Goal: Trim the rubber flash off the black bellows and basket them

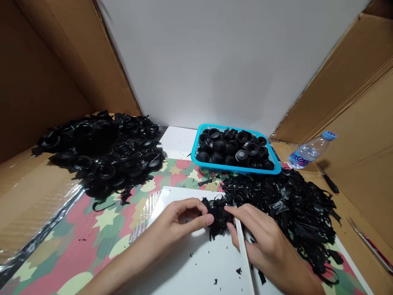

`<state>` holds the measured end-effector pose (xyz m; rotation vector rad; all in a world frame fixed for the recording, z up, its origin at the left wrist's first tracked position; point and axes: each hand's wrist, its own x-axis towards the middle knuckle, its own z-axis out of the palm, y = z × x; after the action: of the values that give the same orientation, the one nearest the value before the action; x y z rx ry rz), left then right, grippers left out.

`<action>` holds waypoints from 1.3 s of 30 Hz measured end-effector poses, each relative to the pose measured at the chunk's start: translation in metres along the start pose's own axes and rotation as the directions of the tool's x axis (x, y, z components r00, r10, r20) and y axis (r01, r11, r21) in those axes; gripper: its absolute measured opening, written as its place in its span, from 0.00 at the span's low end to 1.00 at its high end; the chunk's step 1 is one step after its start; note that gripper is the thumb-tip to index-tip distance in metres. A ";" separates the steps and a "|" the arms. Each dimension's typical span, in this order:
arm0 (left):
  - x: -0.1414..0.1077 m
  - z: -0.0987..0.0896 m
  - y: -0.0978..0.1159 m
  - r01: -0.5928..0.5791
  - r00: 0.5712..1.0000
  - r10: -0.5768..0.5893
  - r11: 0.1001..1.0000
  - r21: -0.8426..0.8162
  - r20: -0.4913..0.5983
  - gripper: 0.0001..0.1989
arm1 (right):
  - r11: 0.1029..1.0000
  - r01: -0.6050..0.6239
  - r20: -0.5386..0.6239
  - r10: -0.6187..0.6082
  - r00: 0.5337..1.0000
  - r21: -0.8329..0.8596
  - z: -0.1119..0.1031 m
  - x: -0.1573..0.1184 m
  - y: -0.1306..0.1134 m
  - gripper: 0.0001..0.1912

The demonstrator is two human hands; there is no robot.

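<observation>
White board: laid at the near middle of the patterned desk [104, 221]; the white board [181, 264] is dotted with small black trimmings.
Pale tool: a long, thin pale tool [243, 250] is pointed away from the near edge; its exact kind cannot be told.
Right hand: the pale tool is gripped in the right hand [256, 231], with the index fingertip set against the black piece.
Left hand: the left end of the black piece is pinched by the curled left hand [188, 217], thumb on the near side.
Black piece: the ribbed black piece [220, 215] is held between the two hands, over the far part of the white board, with ragged strips hanging around it.
Handling: judged light, rubbery and springy; breakage is unlikely, but the loose fringe could be torn or could slide under the fingers.
Where to hold: the firmer ribbed body is best taken, from the ends, rather than the fringe; a light squeeze should be enough, as ribs would be flattened by a hard one.
Shreds: a tangled heap of black shreds [285, 209] is spread right of the white board.
Left pile: many black parts [107, 164] are heaped at far left.
Blue basket: at the far middle, the blue basket [238, 169] is filled with ribbed black caps [230, 147].
Bottle: a water bottle [310, 151] is seen tilted at far right.
</observation>
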<state>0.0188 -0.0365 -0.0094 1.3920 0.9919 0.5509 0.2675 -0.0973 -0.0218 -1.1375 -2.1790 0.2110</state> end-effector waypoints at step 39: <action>-0.007 0.021 -0.017 -0.410 0.786 0.574 0.762 0.502 -0.229 0.08 | 0.972 -0.124 -0.187 0.163 0.969 0.201 0.027 0.002 -0.016 0.13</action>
<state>0.0286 -0.0565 -0.0258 2.0317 1.0767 1.0830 0.2385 -0.1015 -0.0350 -1.1571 -1.8578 0.3419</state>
